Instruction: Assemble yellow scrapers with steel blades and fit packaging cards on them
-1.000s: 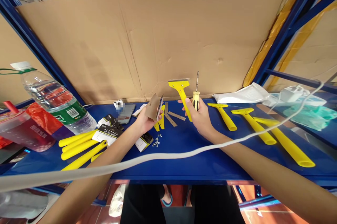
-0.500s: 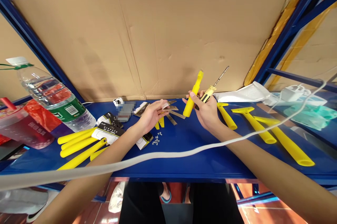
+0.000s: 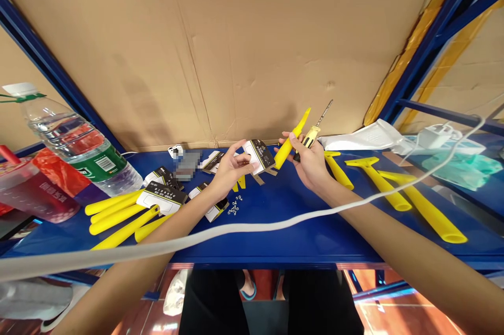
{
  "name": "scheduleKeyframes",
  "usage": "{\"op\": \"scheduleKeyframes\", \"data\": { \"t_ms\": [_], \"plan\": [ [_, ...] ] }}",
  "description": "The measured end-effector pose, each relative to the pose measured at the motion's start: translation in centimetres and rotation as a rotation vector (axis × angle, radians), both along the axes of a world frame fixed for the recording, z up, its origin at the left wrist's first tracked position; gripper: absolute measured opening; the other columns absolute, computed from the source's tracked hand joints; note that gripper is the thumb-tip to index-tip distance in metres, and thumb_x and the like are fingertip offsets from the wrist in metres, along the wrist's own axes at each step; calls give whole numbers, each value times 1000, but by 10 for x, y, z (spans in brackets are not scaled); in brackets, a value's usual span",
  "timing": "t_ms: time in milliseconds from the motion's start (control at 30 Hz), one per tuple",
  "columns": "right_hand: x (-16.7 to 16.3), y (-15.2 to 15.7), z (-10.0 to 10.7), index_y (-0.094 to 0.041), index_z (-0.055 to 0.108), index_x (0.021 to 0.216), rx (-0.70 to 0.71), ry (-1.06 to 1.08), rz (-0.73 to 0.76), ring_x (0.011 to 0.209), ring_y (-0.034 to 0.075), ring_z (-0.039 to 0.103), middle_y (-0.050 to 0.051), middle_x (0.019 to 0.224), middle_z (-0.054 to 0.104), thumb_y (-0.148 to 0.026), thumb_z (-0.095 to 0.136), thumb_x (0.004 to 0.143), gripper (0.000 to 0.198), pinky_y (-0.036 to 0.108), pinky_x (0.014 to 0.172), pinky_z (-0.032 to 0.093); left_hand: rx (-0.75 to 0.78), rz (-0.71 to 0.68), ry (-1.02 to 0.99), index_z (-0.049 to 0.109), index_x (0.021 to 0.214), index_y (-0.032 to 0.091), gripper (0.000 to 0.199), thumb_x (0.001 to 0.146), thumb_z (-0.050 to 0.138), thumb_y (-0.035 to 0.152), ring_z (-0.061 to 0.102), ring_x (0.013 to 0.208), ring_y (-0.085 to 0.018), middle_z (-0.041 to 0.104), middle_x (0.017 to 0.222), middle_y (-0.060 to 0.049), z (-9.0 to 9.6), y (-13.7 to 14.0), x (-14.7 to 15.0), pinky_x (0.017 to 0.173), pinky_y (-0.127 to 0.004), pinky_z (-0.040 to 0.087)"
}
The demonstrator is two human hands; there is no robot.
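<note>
My left hand pinches a black-and-white printed card between thumb and fingers, its printed face toward me. My right hand is closed around a yellow scraper handle, tilted up to the right. The same hand also keeps a screwdriver with a cream-and-black grip, its shaft pointing up. Under the card, flat metal blades are partly hidden. Beside them lie small yellow pieces and a scatter of tiny metal nuts or screws.
Yellow T-shaped scraper handles lie at the right, several yellow handles at the left. More printed cards rest near a water bottle and a drink cup. A white cable crosses the foreground; cardboard stands behind.
My left hand has turned the card so its printed face shows. The scraper handle in my right hand has tilted further right, and the screwdriver has shifted slightly left.
</note>
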State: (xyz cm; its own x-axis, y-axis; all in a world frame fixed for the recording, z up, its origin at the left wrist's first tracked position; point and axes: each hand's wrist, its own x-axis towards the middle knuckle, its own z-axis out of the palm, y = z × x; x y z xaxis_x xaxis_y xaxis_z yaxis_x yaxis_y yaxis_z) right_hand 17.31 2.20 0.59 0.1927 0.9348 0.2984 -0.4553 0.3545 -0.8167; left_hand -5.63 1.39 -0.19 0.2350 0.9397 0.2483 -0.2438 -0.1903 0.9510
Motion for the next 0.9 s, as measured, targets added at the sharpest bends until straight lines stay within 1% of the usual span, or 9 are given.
{"op": "scheduleKeyframes", "data": {
  "t_ms": [100, 200, 267, 433, 567, 633, 700, 800, 900],
  "plan": [
    [1, 2, 0, -26, 60, 87, 8, 29, 16, 126, 31, 81, 6, 135, 83, -43, 105, 78, 49, 51, 97, 77, -27, -27, -17, 59, 153, 24, 106, 60, 110, 21, 78, 92, -21, 76, 94, 4, 0, 1, 0, 94, -36, 57],
    [2, 3, 2, -27, 64, 92, 40, 43, 9, 131, 32, 81, 5, 137, 83, -36, 102, 78, 41, 52, 98, 76, -52, -63, -41, 64, 147, 24, 102, 57, 111, 17, 76, 93, -20, 76, 94, 4, 2, 0, 0, 96, -36, 55],
    [3, 4, 2, -28, 65, 94, 70, 48, -22, 133, 32, 80, 4, 137, 83, -35, 103, 78, 42, 51, 98, 76, -66, -81, -57, 67, 142, 22, 97, 56, 112, 16, 75, 94, -19, 77, 94, 3, 3, 0, 0, 98, -35, 54],
    [8, 9, 2, -27, 57, 93, 112, 67, -136, 132, 31, 83, 1, 129, 84, -43, 109, 74, 57, 47, 96, 76, -89, -63, -93, 76, 132, 15, 71, 72, 111, 29, 72, 97, -18, 77, 96, -1, -1, 1, -1, 108, -37, 47],
    [9, 11, 3, -27, 55, 92, 125, 69, -150, 131, 31, 84, 0, 123, 84, -45, 112, 70, 64, 47, 97, 76, -74, -43, -89, 79, 135, 14, 64, 81, 106, 38, 73, 109, -22, 80, 98, -4, -3, 1, -1, 116, -39, 43],
    [7, 9, 2, -27, 55, 91, 125, 57, -131, 130, 31, 85, 0, 122, 84, -47, 114, 68, 66, 47, 96, 76, -39, -40, -43, 83, 125, 15, 52, 88, 100, 48, 73, 121, -27, 84, 104, -9, -1, 0, 0, 120, -40, 41],
    [5, 7, 2, -27, 55, 91, 124, 32, -109, 128, 32, 85, 1, 121, 84, -49, 114, 67, 67, 47, 95, 77, -29, -42, -19, 85, 108, 16, 44, 93, 93, 57, 71, 131, -30, 87, 111, -13, 3, -1, 1, 123, -41, 42],
    [1, 4, 0, -26, 56, 91, 128, -2, -93, 122, 31, 87, 2, 119, 84, -52, 114, 67, 68, 45, 90, 78, -138, -70, -94, 83, 93, 19, 44, 92, 91, 62, 75, 132, -31, 89, 111, -12, 7, -1, 2, 126, -42, 46],
    [-1, 2, -2, -26, 56, 92, 144, -38, -100, 117, 29, 87, 1, 117, 84, -52, 114, 68, 67, 44, 88, 79, -283, -89, -180, 83, 92, 18, 45, 94, 90, 62, 82, 119, -30, 89, 105, -13, 10, 1, 1, 127, -44, 51]
  ]
}}
